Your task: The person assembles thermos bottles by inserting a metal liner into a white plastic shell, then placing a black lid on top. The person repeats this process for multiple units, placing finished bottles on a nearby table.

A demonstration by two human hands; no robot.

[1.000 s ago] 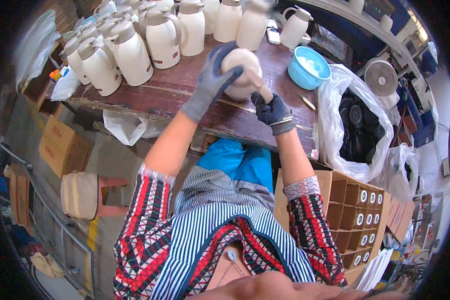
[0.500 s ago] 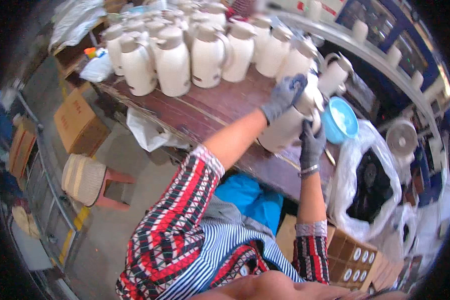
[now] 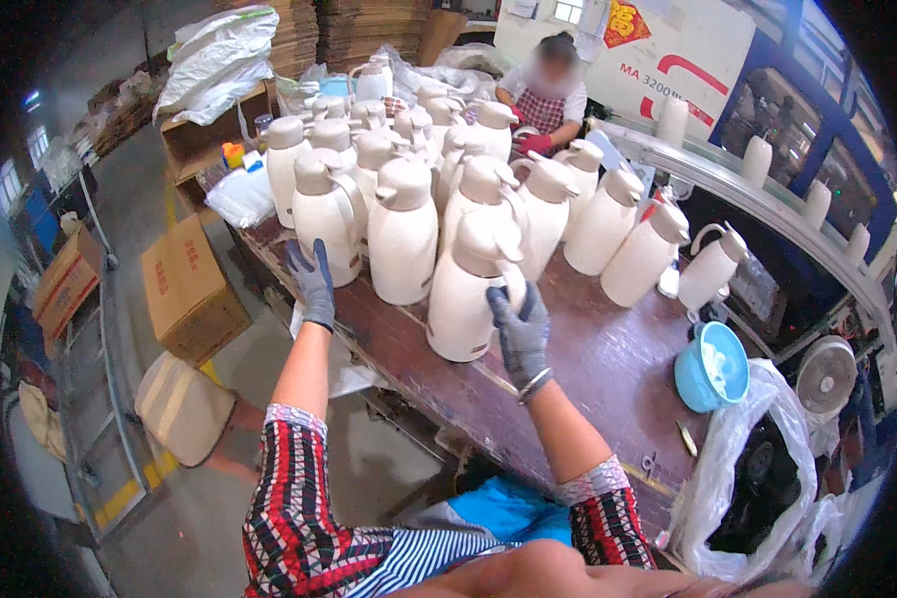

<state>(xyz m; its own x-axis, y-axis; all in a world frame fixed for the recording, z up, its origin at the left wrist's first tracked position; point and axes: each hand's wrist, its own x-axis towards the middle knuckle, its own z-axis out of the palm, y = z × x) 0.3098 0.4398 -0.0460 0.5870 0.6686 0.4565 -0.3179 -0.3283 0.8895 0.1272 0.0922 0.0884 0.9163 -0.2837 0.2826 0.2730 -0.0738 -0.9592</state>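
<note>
My right hand (image 3: 523,339), in a grey glove, grips the handle of a cream thermos jug (image 3: 466,299) with a beige lid. That jug stands nearly upright close to the table's front edge. Farther left, my left hand (image 3: 314,287), also gloved, is open with its fingers stretched out beside the lower body of another thermos jug (image 3: 325,214); whether it touches the jug I cannot tell. Between the two hands stands a further thermos jug (image 3: 403,239). Many similar jugs crowd together behind these.
On the right of the dark table (image 3: 578,379) is a light-blue basin (image 3: 708,374), with a plastic-lined container (image 3: 757,468) beyond it. A co-worker (image 3: 543,100) in red gloves sits across the table. A cardboard box (image 3: 191,289) and a stool (image 3: 181,407) stand on the left floor.
My right hand has moved left across the table with the jug. My left hand has left that jug and moved far left, to the row of jugs. The view has shifted, showing the co-worker.
</note>
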